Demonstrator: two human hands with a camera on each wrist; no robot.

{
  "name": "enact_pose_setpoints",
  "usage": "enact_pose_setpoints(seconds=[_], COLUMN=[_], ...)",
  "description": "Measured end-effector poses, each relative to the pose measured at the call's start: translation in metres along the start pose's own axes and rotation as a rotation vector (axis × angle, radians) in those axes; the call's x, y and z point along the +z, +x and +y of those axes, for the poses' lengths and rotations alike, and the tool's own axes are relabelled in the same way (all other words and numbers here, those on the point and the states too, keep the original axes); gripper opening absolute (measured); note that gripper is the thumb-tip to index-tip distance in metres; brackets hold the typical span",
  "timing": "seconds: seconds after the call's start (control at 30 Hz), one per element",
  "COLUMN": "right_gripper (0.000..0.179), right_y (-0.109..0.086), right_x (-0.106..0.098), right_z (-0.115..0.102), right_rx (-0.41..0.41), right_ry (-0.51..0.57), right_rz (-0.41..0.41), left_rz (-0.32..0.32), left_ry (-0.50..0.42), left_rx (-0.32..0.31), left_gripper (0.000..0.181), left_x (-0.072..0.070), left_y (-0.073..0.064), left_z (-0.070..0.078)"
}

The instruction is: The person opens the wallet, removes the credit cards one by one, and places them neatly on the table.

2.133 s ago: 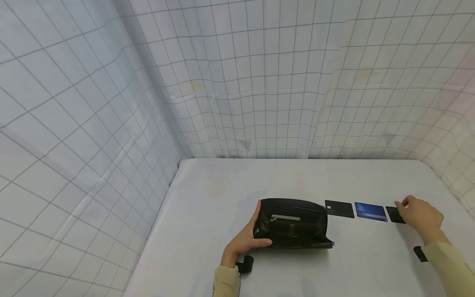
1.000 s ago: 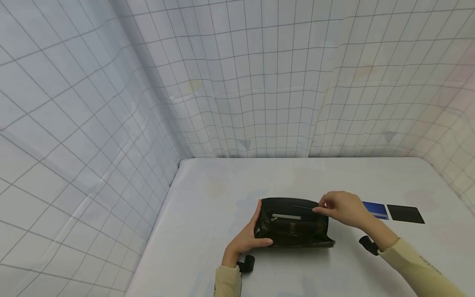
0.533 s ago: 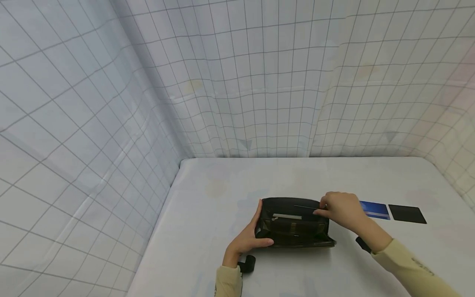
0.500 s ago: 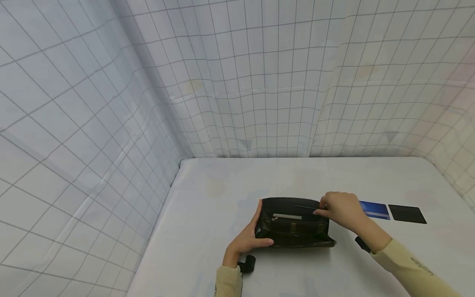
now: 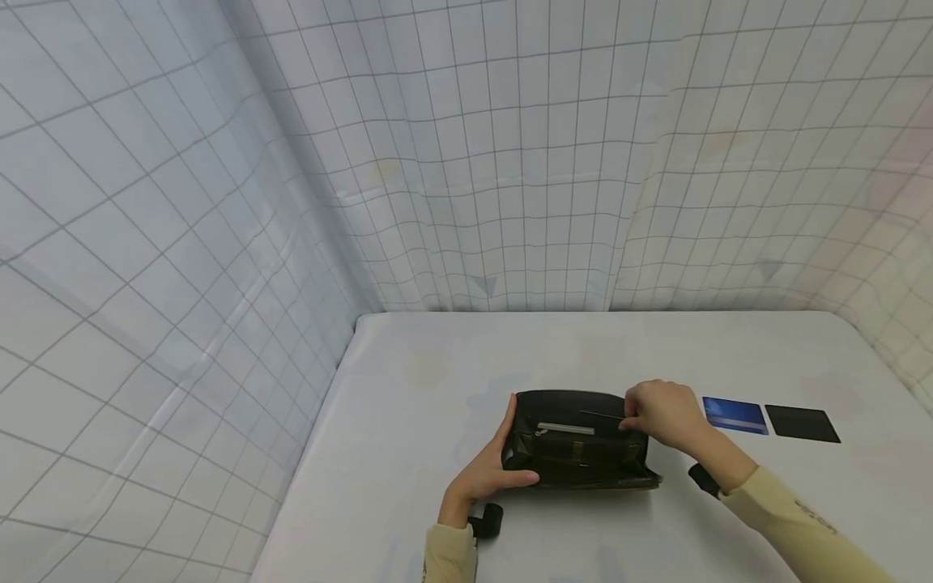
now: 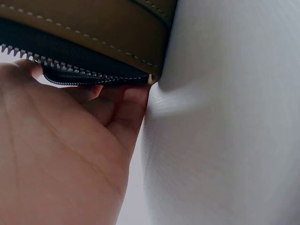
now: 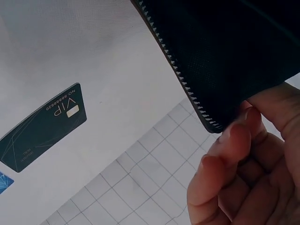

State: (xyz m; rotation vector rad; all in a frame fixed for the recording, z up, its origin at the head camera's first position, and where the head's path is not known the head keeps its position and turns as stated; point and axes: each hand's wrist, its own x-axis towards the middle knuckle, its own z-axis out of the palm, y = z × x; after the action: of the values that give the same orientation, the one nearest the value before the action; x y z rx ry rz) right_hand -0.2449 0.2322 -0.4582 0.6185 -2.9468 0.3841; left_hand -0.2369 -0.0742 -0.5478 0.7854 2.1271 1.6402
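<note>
A dark zip-around wallet [image 5: 572, 453] stands spread on the white table, its inner zip pocket showing. My left hand [image 5: 481, 476] grips its left end, thumb at the front and fingers behind. In the left wrist view, the brown stitched outside and zip teeth of the wallet [image 6: 89, 33] lie over that hand [image 6: 61, 150]. My right hand [image 5: 665, 413] is at the wallet's right end, pinching a thin card [image 5: 601, 414] that shows only as a pale edge along the inner wall. In the right wrist view, the fingers of this hand [image 7: 243, 173] curl at the wallet's zipped corner.
To the right of the wallet lie a blue card [image 5: 734, 415] and a dark card [image 5: 802, 423], side by side. The dark VIP card [image 7: 47, 126] also shows in the right wrist view. White gridded cloth [image 5: 481, 162] hangs behind the table and on its left.
The right hand has come left from the farthest card to the wallet. The black card nearest the wallet has left the table. Lately that hand shifted slightly left; the left hand keeps its grip.
</note>
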Motion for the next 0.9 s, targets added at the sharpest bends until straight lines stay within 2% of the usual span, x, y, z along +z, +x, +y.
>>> enact_pose_setpoints(seconds=[0.2,0.53,0.77,0.9], right_gripper=[0.027,0.021,0.023,0.027], right_y=[-0.001,-0.007,-0.009,-0.008], right_x=[0.003,0.009,0.009,0.008], right_z=[0.004,0.007,0.009,0.011], right_rx=[-0.022,-0.051,-0.055,-0.032], right_ry=[0.046,0.158,0.238,0.308], right_rz=[0.002,0.031,0.012,0.004], left_rz=[0.005,-0.012,0.000,-0.035], left_ry=[-0.024,-0.015,-0.031,-0.023], left_rx=[-0.001,-0.020,-0.002,-0.031], left_gripper=[0.111,0.109,0.111,0.111], left_x=[0.001,0.000,0.000,-0.002], left_y=[0.000,-0.001,-0.001,-0.004], left_z=[0.001,0.003,0.002,0.022])
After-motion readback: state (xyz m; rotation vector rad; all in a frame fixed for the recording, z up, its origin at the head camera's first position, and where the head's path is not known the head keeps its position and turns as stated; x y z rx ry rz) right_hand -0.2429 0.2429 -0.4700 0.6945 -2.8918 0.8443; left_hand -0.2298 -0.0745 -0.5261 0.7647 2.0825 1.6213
